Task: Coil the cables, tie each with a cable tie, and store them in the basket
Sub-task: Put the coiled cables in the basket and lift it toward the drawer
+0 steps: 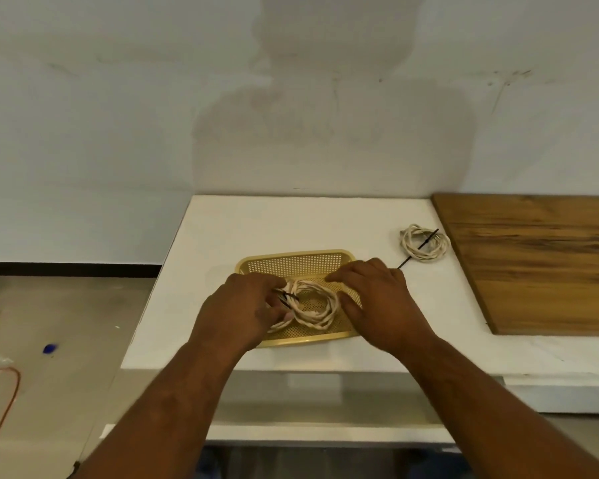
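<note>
1. my left hand (pixel 242 307) is curled on the left side of a coiled cable (pixel 313 304), fingers touching it at the black cable tie (pixel 286 298).
2. this coil lies inside the yellow basket (pixel 291 262) on the tabletop (pixel 222 236).
3. my right hand (pixel 377 299) rests open over the basket's right edge, beside the coil.
4. beyond my right hand, a second coil (pixel 424 245) with its tie lies on the tabletop.

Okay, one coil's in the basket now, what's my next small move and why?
Probably let go and reach your right hand to the second coil. The first coil already lies in the basket; the other sits outside on the white table, a black tie across it.
</note>
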